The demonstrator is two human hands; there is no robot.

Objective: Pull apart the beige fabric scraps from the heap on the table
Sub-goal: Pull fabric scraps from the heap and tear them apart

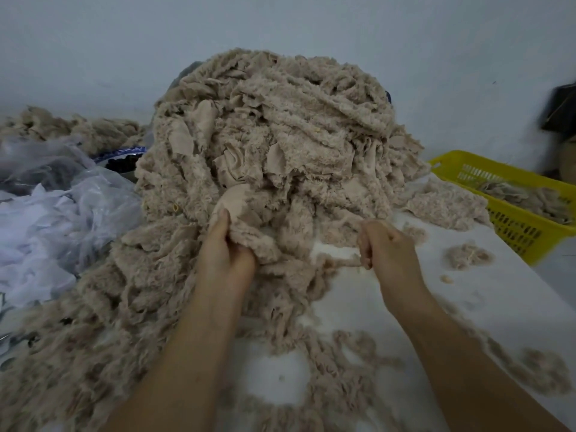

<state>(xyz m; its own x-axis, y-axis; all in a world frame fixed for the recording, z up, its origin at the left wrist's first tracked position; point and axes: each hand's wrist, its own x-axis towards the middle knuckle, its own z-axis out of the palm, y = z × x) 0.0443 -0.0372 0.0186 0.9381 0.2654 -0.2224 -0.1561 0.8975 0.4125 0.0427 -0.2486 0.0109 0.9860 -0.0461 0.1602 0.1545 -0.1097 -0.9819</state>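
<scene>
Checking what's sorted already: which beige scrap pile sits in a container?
The small pile inside the yellow basket at far right; the big heap and the far-left pile lie loose.

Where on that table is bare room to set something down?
Bare table lies between the right hand and the yellow basket; a smaller patch sits between the forearms. The heap and plastic bags crowd the left.

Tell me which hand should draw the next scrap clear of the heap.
Right, probably: the right hand pinches a thin strip over bare table; the left hand grips the heap itself.
</scene>
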